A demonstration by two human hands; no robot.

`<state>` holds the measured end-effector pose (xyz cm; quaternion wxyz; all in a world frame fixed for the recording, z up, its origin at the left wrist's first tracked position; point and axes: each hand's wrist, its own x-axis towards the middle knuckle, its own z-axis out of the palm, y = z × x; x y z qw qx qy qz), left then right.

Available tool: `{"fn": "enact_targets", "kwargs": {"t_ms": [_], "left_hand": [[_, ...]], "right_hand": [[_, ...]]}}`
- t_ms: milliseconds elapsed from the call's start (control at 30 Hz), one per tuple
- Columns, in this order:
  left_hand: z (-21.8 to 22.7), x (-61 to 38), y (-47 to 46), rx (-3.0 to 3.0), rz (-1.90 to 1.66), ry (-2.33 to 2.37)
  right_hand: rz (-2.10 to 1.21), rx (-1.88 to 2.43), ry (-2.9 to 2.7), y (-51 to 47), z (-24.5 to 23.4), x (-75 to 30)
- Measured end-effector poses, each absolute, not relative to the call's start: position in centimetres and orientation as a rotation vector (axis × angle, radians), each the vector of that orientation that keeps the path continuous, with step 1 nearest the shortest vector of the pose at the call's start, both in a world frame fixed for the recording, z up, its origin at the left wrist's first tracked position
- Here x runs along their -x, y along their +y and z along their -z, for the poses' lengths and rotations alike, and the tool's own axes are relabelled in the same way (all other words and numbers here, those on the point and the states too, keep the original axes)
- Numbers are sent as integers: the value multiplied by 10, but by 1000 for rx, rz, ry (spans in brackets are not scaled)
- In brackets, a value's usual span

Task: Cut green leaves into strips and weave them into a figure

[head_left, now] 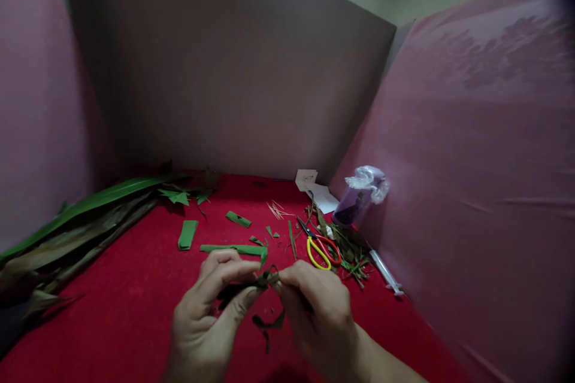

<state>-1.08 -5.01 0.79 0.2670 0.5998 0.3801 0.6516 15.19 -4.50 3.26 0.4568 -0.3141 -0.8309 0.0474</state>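
Between my two hands is a dark, brownish-green strip of dried leaf point(268, 278), bent into a small loop near its top. My left hand point(215, 311) pinches its left part between thumb and fingers. From the other side, the thumb and fingertips of my right hand point(314, 305) are closed on the strip's right end. Just below the fingers a dark curled leaf scrap point(269, 322) shows against the red cloth; whether it hangs or lies there I cannot tell. Past my left fingers lies a folded green leaf strip point(233, 249).
Scissors point(321, 248) with red and yellow handles lie by a heap of leaf scraps point(353, 248). A clear syringe point(384, 272), a purple container point(354, 203), papers point(321, 196) and toothpicks point(277, 210) are farther right and back. Long leaves point(103, 200) lie at left on the red cloth point(130, 299).
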Motion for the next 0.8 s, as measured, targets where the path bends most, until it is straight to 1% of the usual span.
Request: {"fn": "enact_targets", "kwargs": {"t_ms": [167,233,467,600,700,800], "left_hand": [[-15,7,-44,-1235,-1360,968],[-18,6,-42,-1121,-1291,923],[-15,5,-38,-1025,-1242,938],[-15,6,-37,-908,-1239,897],[-15,6,-36,-827,-1249,871],[-14,6,-35,-793,-1265,906]], "right_hand": [[-322,948,-2052,-39,-35,-150],[-448,999,-2028,-37,-37,-148],[-818,1159,-1907,-29,-42,-146],[-1077,1158,-1790,-26,-37,-146],[-1166,1143,-1719,-26,-33,-146],[-1172,1144,-1682,-27,-31,-146]]}}
